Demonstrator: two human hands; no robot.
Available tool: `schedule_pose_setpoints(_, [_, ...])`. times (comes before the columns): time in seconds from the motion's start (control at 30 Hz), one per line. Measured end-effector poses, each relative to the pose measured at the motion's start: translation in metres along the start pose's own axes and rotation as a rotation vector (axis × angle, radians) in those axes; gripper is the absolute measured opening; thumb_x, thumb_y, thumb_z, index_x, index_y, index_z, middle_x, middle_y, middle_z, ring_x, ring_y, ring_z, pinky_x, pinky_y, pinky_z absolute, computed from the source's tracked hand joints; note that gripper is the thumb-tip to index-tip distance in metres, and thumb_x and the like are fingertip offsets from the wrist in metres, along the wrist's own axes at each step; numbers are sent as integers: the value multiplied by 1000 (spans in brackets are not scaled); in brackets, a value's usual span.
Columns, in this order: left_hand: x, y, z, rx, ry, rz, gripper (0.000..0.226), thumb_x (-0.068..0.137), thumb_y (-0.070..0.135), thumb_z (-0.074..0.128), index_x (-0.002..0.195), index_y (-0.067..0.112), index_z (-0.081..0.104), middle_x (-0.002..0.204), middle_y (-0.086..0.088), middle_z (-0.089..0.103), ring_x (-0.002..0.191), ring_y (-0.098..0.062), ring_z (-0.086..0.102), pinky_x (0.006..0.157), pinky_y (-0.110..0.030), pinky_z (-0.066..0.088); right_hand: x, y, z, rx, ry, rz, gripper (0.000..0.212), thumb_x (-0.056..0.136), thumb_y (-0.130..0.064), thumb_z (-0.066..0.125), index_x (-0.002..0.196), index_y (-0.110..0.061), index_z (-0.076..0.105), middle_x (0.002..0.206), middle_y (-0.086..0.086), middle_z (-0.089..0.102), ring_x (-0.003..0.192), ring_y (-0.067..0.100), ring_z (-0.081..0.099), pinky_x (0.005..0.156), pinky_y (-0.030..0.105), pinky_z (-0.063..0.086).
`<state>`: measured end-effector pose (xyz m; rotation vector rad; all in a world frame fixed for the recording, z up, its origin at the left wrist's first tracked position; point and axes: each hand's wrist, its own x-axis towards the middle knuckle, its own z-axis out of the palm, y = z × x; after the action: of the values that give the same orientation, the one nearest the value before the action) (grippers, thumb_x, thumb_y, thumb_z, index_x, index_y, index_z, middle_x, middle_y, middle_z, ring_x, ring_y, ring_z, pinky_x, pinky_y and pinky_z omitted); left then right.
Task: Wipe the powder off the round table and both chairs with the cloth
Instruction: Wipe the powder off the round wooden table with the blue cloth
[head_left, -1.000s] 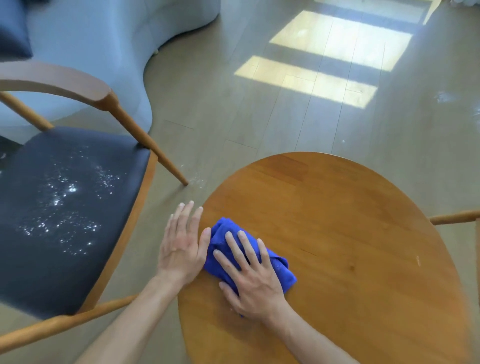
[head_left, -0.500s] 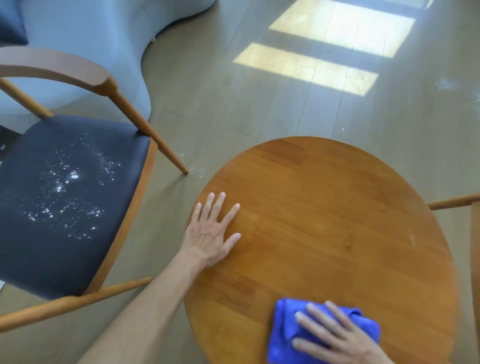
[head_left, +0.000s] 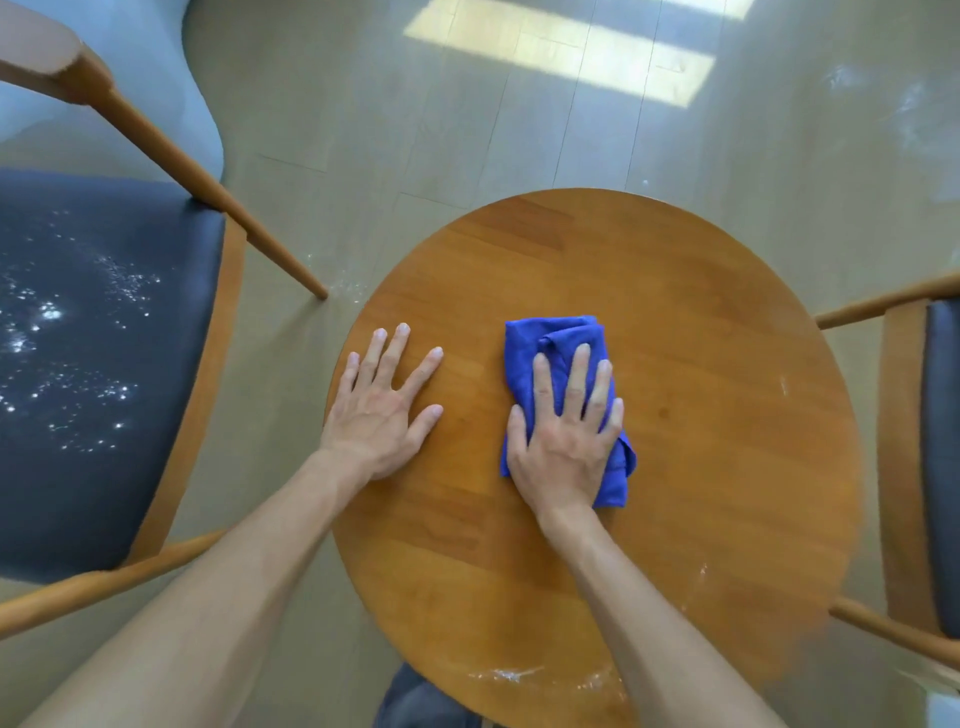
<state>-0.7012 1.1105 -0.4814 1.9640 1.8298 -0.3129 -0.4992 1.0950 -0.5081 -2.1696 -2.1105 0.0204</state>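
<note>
We see R hand (head_left: 563, 441) flat, fingers spread, pressing blue cloth (head_left: 550, 338) on round table (head_left: 701, 364); L hand (head_left: 382, 410) flat, spread beside it.

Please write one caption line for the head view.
Right hand presses blue cloth on round table; left hand flat beside it.

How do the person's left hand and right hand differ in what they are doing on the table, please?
The left hand lies bare on the round table, fingers spread; the right hand presses the blue cloth. The left sits near the table's edge, the right nearer its middle. Both are flat, palm down.
</note>
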Motion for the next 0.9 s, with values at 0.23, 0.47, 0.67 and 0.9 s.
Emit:
schedule_pose_setpoints(0.23, [3,-2,-5,-188,93,3,52,99,23,38,148,36,26,161,0,2,147,-21,-4,118,-44,1,-113,-69,-11,148,-71,35,59,92,-41,51,147,-27,39,157,14,27,144,37,24,108,60,29])
schedule_pose_setpoints(0.47, [-5,22,-2,-27,82,-124,60,95,53,36,150,36,18,161,-3,-2,146,-23,-7,116,-53,2,-216,-36,-14,201,-32,-371,51,84,-34,60,135,-31,55,152,8,39,141,31,34,103,54,39])
schedule_pose_setpoints(0.67, [-31,69,25,66,85,-93,75,86,69,33,150,41,7,160,-5,-8,146,-26,-11,112,-62,4,-218,75,-20,174,-19,-476,53,83,-41,61,135,-31,56,149,7,43,140,32,36,107,54,35])
schedule_pose_setpoints(0.9, [-42,102,37,59,9,-150,87,74,83,24,148,46,-6,158,-1,-19,144,-31,-16,108,-69,9,-171,222,-31,63,36,-304,62,79,-47,63,137,-25,54,150,15,38,140,38,32,107,58,33])
